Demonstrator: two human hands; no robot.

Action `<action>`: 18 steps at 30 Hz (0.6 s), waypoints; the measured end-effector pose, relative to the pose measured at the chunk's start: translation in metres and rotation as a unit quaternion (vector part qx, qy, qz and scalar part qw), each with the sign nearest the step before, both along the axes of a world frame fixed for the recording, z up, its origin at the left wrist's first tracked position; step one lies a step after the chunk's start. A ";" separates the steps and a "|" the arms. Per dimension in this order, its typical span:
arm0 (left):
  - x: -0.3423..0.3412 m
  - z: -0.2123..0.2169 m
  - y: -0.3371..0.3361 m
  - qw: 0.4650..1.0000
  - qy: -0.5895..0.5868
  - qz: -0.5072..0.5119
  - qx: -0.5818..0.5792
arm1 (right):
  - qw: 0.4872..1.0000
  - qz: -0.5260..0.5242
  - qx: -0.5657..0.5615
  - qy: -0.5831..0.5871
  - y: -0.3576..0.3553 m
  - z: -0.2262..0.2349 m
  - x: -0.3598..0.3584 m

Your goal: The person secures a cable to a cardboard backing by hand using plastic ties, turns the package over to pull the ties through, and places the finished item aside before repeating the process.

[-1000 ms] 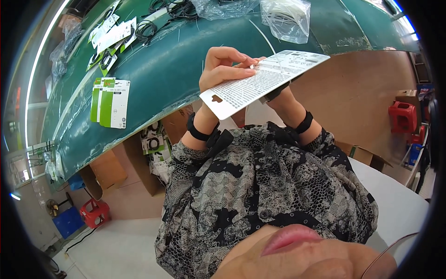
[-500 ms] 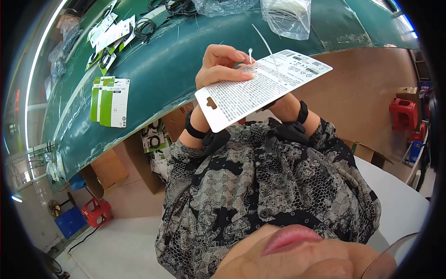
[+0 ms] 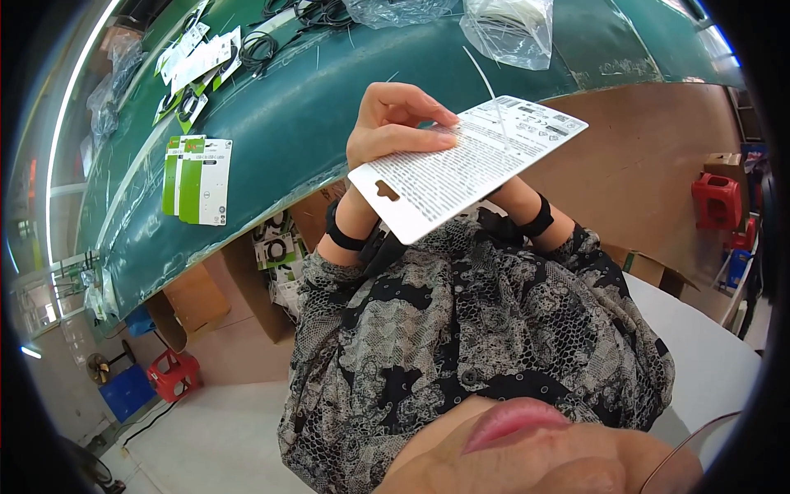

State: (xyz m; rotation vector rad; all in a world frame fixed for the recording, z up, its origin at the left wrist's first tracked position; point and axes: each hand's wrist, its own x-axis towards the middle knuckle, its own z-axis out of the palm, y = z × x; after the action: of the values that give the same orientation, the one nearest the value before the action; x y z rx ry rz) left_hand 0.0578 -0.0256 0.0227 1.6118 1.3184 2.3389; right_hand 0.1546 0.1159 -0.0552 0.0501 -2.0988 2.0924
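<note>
A white printed hang card (image 3: 453,177) with a hanging slot is tilted in front of me, its back covered in small print. A thin white cable tie (image 3: 487,76) passes through it, the loose tail standing up above the card. Thumb and forefinger of my left hand (image 3: 399,123) are pinched together over the card's far left part, where the tie's head showed earlier; the fingertips hide it. My right hand (image 3: 512,194) is under the card, with only the wrist side showing and the fingers hidden. What lies on the card's underside is also hidden.
Green-and-white cards (image 3: 206,183) lie stacked on the green table (image 3: 284,132). Beyond are carded cables (image 3: 202,62), loose black cables (image 3: 317,15) and a clear bag of white ties (image 3: 512,29). Cardboard boxes (image 3: 247,284) stand below the table edge; red stools (image 3: 714,200) stand at both sides.
My left fingertips have moved slightly right and closed over the tie's head, which stood visible above the card before. The card has shifted and tilted a little, and the tie's tail moved right.
</note>
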 end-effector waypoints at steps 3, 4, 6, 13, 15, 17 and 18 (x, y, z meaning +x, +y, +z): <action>0.002 0.004 -0.002 0.999 0.033 0.016 -0.022 | 0.999 0.006 0.035 -0.027 0.002 0.008 0.005; 0.003 0.006 -0.002 0.998 0.051 0.026 -0.033 | 0.999 0.004 0.033 -0.028 0.003 0.015 0.007; 0.004 0.008 -0.003 0.998 0.051 0.021 -0.036 | 0.981 0.126 -0.146 0.004 0.006 0.037 0.007; 0.014 0.015 -0.006 0.992 0.093 0.057 -0.058 | 0.848 -0.038 -0.471 -0.239 -0.001 0.078 0.003; 0.014 0.014 -0.007 0.991 0.100 0.058 -0.066 | 0.760 -0.127 -0.543 -0.333 -0.010 0.084 0.000; 0.015 0.015 -0.008 0.990 0.104 0.058 -0.070 | 0.767 -0.100 -0.549 -0.316 -0.007 0.079 0.003; 0.015 0.015 -0.008 0.990 0.105 0.063 -0.070 | 0.774 -0.072 -0.554 -0.299 -0.006 0.078 0.004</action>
State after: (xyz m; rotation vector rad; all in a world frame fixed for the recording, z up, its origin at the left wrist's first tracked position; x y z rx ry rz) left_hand 0.0730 -0.0333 0.0380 1.8234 1.6279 2.1303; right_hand 0.1587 0.1100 0.0223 -0.9862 -0.6093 3.0957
